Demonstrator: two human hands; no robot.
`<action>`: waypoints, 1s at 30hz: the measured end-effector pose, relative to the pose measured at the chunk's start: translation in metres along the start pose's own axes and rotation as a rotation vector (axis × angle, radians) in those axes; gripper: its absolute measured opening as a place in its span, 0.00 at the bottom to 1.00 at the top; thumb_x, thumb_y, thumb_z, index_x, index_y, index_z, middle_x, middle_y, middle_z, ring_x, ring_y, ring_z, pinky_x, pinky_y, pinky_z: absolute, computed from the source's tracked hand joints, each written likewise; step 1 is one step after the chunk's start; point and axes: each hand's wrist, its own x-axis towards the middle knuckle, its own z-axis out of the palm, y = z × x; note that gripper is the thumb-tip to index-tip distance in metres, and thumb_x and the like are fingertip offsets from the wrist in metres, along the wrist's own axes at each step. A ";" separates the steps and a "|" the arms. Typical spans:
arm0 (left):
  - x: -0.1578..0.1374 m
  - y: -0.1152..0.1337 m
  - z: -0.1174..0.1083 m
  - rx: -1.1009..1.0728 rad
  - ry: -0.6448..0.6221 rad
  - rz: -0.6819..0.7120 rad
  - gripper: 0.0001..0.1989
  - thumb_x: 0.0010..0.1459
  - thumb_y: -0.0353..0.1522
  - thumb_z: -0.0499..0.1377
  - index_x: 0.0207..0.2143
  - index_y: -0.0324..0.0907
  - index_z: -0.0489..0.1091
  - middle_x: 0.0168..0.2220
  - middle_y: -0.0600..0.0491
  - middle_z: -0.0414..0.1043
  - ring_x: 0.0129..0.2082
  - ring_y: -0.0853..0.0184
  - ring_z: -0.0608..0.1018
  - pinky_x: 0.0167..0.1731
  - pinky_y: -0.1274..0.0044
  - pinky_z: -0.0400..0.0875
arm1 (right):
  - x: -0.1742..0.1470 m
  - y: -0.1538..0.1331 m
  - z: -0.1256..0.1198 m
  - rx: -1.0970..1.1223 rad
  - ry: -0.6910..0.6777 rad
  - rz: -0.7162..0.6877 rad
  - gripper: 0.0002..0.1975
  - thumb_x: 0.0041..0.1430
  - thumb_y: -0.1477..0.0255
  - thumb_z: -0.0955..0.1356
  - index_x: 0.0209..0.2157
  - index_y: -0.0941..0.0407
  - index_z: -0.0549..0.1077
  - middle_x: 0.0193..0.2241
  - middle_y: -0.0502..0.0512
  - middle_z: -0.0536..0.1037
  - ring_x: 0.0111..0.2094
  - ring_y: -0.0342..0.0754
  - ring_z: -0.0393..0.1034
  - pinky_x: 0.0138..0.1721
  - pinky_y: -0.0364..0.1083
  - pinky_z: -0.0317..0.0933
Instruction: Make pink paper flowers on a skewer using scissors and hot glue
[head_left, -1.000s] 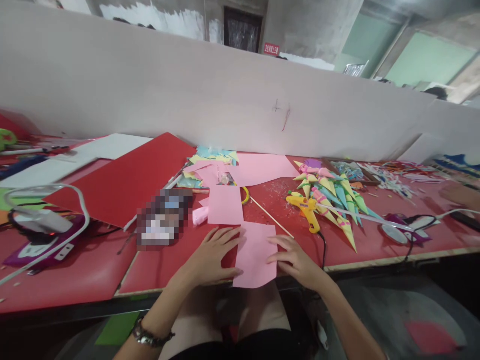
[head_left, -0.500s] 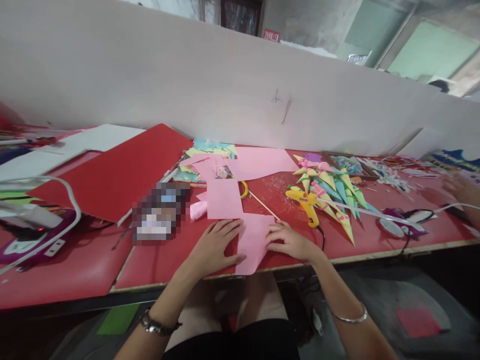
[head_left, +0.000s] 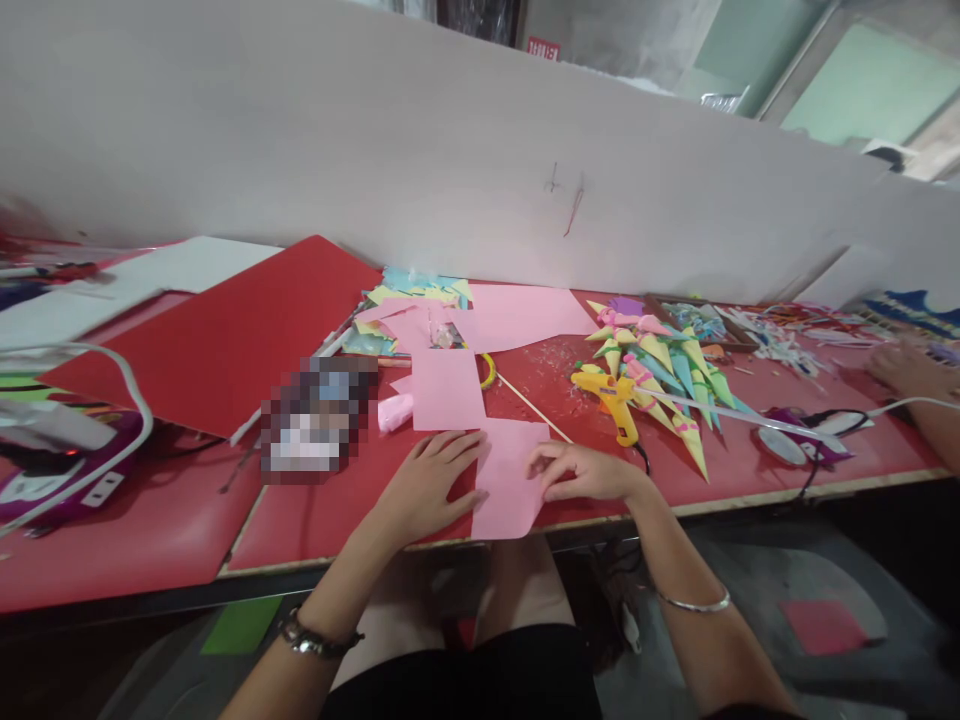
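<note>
A sheet of pink paper (head_left: pixel 506 480) lies at the table's front edge, its lower end reaching slightly past the edge. My left hand (head_left: pixel 431 488) rests flat with fingers spread, fingertips and thumb at the paper's left side. On the right side, the bent fingers and thumb of my right hand (head_left: pixel 589 472) are closed at the paper's edge; the exact grip is partly hidden. Just beyond lies a second pink piece (head_left: pixel 448 390), with a yellow tape roll (head_left: pixel 488 371) partly under it. A thin stick (head_left: pixel 532 405) slants toward my right hand.
To the right are a yellow glue gun (head_left: pixel 616 405) and a pile of pastel paper cones (head_left: pixel 675 370). A blurred-out object (head_left: pixel 319 420), a crumpled pink lump (head_left: pixel 395 412) and a red board (head_left: pixel 225 340) lie left. Another person's hand (head_left: pixel 911 370) is far right.
My right fingers have shifted slightly along the paper's right edge, and its lower right corner now lies flatter. My left hand stays in place. The view has tilted a little.
</note>
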 end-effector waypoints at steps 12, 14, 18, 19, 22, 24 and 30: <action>0.001 0.001 0.000 -0.015 0.001 -0.007 0.30 0.52 0.47 0.51 0.56 0.47 0.53 0.58 0.56 0.55 0.55 0.60 0.58 0.53 0.69 0.53 | 0.031 -0.008 0.030 -0.333 0.374 0.055 0.11 0.57 0.70 0.63 0.23 0.58 0.69 0.23 0.49 0.66 0.28 0.42 0.61 0.31 0.41 0.56; 0.001 0.001 -0.001 -0.020 -0.003 -0.014 0.32 0.51 0.48 0.52 0.56 0.46 0.53 0.58 0.55 0.55 0.55 0.60 0.59 0.53 0.69 0.54 | 0.035 -0.007 0.034 -0.381 0.405 0.070 0.11 0.57 0.70 0.63 0.23 0.58 0.69 0.23 0.49 0.67 0.27 0.42 0.61 0.31 0.41 0.55; 0.002 0.003 -0.002 -0.025 -0.006 -0.027 0.34 0.48 0.49 0.54 0.56 0.45 0.54 0.58 0.54 0.55 0.55 0.59 0.59 0.53 0.68 0.54 | 0.040 -0.005 0.038 -0.464 0.451 0.108 0.11 0.58 0.69 0.62 0.24 0.58 0.68 0.24 0.51 0.69 0.29 0.44 0.62 0.32 0.42 0.55; 0.002 0.003 -0.002 -0.026 -0.005 -0.029 0.34 0.48 0.49 0.54 0.55 0.45 0.54 0.58 0.54 0.56 0.55 0.59 0.59 0.53 0.68 0.54 | 0.042 -0.004 0.038 -0.486 0.455 0.114 0.11 0.58 0.69 0.62 0.24 0.58 0.68 0.25 0.51 0.69 0.30 0.44 0.62 0.33 0.42 0.55; 0.001 0.004 -0.002 -0.033 0.004 -0.031 0.34 0.47 0.49 0.54 0.55 0.45 0.54 0.58 0.54 0.56 0.54 0.60 0.59 0.52 0.68 0.54 | 0.045 -0.004 0.039 -0.560 0.446 0.132 0.11 0.58 0.68 0.62 0.25 0.58 0.68 0.26 0.52 0.71 0.32 0.45 0.63 0.34 0.43 0.55; 0.002 0.005 -0.002 -0.036 0.009 -0.030 0.35 0.47 0.49 0.54 0.55 0.45 0.54 0.57 0.54 0.57 0.54 0.60 0.60 0.52 0.68 0.54 | 0.047 -0.004 0.040 -0.610 0.432 0.146 0.11 0.58 0.68 0.62 0.25 0.58 0.68 0.26 0.52 0.71 0.32 0.45 0.63 0.34 0.43 0.55; 0.002 0.005 -0.002 -0.038 0.011 -0.023 0.33 0.48 0.49 0.54 0.55 0.46 0.54 0.58 0.55 0.56 0.54 0.60 0.59 0.53 0.69 0.53 | 0.051 -0.005 0.041 -0.694 0.410 0.187 0.10 0.58 0.68 0.63 0.27 0.57 0.69 0.27 0.53 0.72 0.33 0.47 0.65 0.34 0.44 0.54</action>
